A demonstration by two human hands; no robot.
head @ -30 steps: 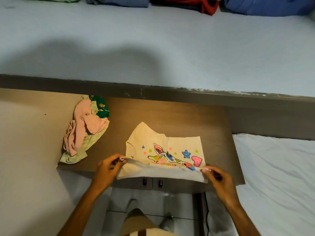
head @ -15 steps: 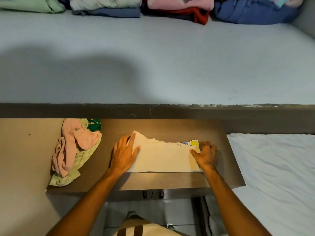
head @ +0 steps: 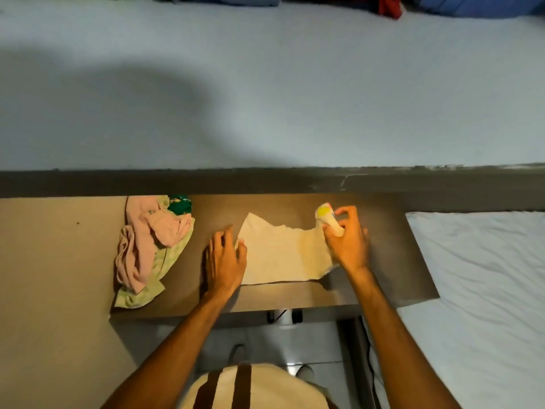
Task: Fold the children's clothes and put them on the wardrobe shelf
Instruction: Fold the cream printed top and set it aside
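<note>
Since half a second ago, your right hand [head: 349, 242] has left its flat press on the cream shirt [head: 280, 255] and now pinches the shirt's right end in its fingers [head: 343, 212], lifting it so a yellow patch of the print shows; your left hand [head: 225, 261] has slid off the shirt to its left edge, palm down on the surface [head: 392, 261]
</note>
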